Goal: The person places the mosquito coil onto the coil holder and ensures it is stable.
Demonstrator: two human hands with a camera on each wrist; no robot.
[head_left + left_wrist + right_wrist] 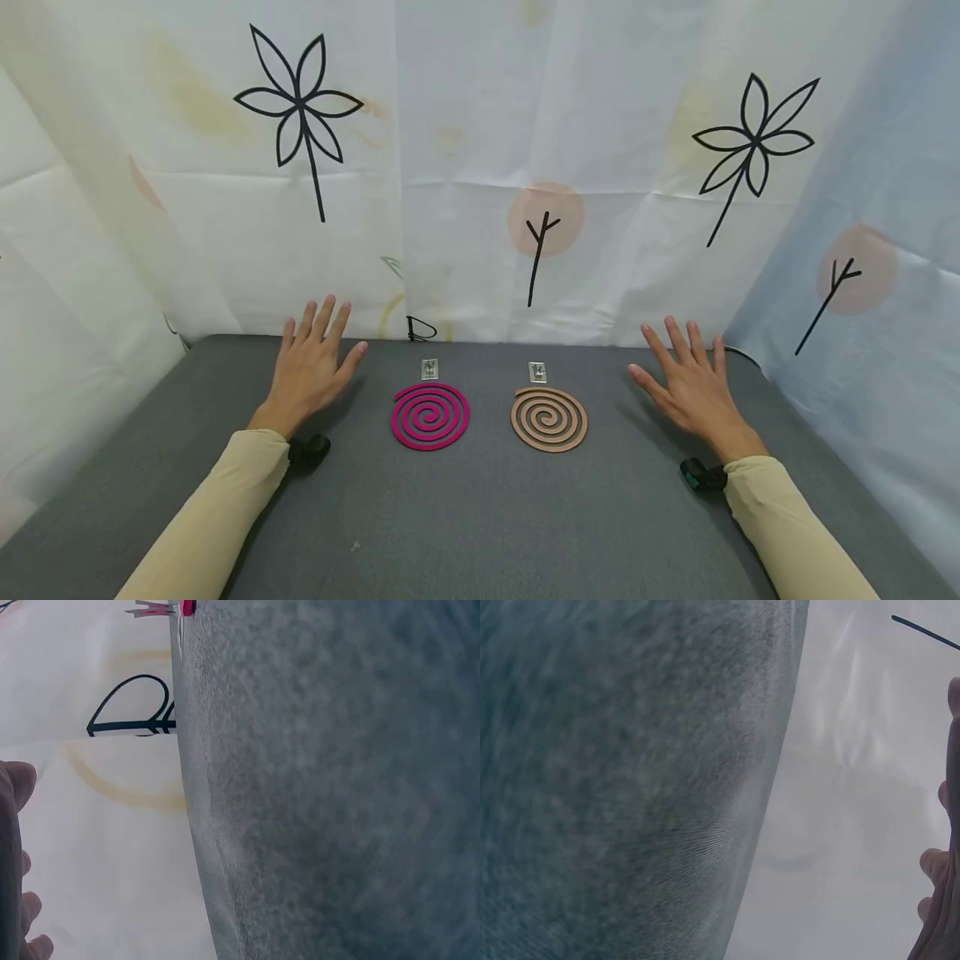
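Note:
Two flat spiral coils lie side by side on a grey table (480, 517): a magenta coil (430, 416) and a tan coil (549, 418). A small metal stand (429, 368) lies just behind the magenta coil and a second metal stand (537, 372) lies behind the tan one. My left hand (313, 367) hovers palm down with fingers spread, left of the magenta coil, holding nothing. My right hand (690, 381) is spread the same way, right of the tan coil, also empty. In the left wrist view only fingertips (22, 900) and the grey table (330, 795) show.
A white curtain (480, 167) printed with black flowers hangs close behind and around the table on three sides. Dark wrist cameras (309, 451) sit under both cream sleeves. The right wrist view shows only table (622, 780) and curtain (855, 787).

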